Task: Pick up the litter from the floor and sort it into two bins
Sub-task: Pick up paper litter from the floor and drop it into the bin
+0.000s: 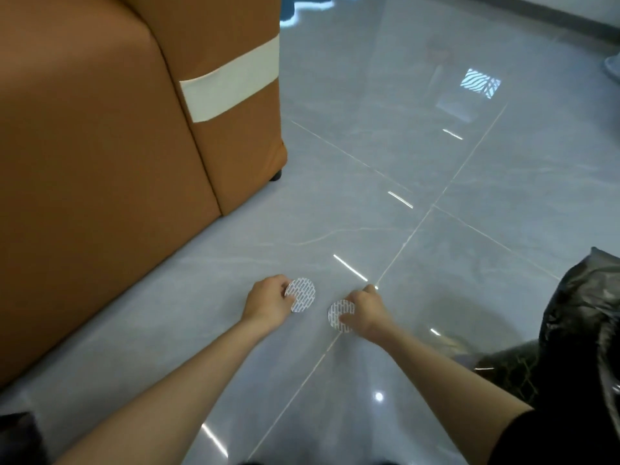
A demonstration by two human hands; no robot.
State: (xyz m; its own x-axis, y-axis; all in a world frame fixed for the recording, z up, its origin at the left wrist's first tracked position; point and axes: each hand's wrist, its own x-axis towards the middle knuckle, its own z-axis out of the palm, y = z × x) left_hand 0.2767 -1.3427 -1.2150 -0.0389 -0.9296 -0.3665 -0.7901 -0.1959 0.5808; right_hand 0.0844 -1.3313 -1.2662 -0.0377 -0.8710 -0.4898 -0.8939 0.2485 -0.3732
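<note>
Two round white seal discs with a grey dash pattern are low over the glossy grey floor. My left hand pinches the left disc by its left edge, fingers curled round the rim. My right hand grips the right disc, with the thumb over its right half so part of the disc is hidden. The two discs are about a hand's width apart. I cannot tell whether the discs still touch the floor.
A tan leather sofa with a white band fills the left side, its corner foot near the middle. A black plastic bin bag stands at the right edge. A dark object shows at the lower left corner. Grey tiled floor stretches ahead.
</note>
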